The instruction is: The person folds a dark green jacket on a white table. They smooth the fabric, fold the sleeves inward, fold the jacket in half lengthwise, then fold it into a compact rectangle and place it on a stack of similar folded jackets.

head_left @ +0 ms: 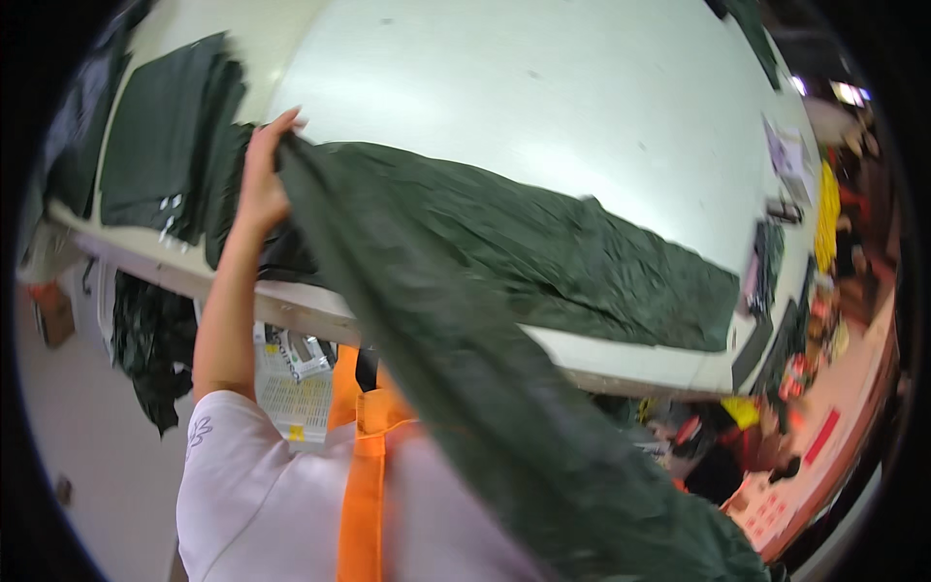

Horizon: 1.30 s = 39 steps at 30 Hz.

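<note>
Dark green trousers [582, 262] lie along the near edge of a white table [543, 107], one leg stretched out flat and wrinkled toward the right. A second long strip of the same cloth [427, 330] is lifted off the table and runs slanting down to the lower right, blurred by motion. My left hand [264, 179] is closed on the trousers' left end, at the upper corner, with the fingertips partly hidden. My right hand does not show; the raised cloth covers the lower right.
Folded dark green garments [160, 136] are stacked at the table's left. Beneath the table are a white plastic basket [291, 403] and a hanging dark green cloth [150, 339]. Small items and a yellow cloth [827, 218] lie at the right. A pinkish table [824, 456] stands beyond.
</note>
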Each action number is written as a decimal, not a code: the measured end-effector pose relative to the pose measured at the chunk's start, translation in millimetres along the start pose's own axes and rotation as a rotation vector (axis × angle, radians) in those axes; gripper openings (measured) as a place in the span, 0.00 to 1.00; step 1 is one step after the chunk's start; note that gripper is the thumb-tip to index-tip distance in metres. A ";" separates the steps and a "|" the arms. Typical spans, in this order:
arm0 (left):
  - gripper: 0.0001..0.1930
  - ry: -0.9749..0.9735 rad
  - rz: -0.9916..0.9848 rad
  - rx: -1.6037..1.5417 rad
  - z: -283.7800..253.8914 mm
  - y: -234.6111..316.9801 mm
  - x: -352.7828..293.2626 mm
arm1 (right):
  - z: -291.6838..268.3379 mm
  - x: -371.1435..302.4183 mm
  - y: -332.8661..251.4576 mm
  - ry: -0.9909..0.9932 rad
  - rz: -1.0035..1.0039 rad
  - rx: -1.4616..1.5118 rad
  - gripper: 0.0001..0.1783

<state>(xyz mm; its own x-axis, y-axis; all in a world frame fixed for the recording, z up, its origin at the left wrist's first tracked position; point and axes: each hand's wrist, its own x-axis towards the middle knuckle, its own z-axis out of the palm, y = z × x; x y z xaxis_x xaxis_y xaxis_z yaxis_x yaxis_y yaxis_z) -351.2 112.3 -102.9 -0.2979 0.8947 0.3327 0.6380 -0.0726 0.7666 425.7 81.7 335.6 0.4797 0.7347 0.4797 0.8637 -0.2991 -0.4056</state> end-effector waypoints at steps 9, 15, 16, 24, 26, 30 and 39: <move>0.26 -0.367 -0.249 0.295 3.0 -13.8 16.6 | 208.6 37.2 62.6 -0.333 -0.111 0.060 0.19; 0.44 -0.249 -0.047 0.621 37.2 51.4 5.8 | 425.7 -27.4 94.9 -0.804 0.041 -0.100 0.31; 0.42 -0.174 -0.051 0.497 42.2 64.9 0.5 | 426.9 -41.6 72.8 -0.608 -0.182 -0.079 0.32; 0.28 -0.178 -0.352 0.684 73.8 2.7 -29.3 | 413.0 -138.7 12.3 -0.731 -1.058 -0.173 0.26; 0.33 -0.214 -0.346 0.772 87.8 -13.6 -28.1 | 434.2 -156.6 28.2 -0.812 -1.001 -0.247 0.33; 0.39 -0.289 -0.293 1.016 93.4 -24.0 -14.1 | 456.4 -164.8 38.0 -0.832 -0.959 -0.157 0.36; 0.37 -0.430 0.093 0.723 212.4 215.6 2.1 | 470.5 -130.5 54.7 -1.013 -0.269 0.687 0.22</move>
<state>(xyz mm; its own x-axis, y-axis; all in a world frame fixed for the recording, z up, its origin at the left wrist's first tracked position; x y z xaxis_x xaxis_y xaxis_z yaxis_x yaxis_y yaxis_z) -63.6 192.1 -53.6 -0.0186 0.9995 0.0269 0.9874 0.0141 0.1574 337.6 255.9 -115.2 -0.2961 0.9519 -0.0792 0.5105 0.0877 -0.8554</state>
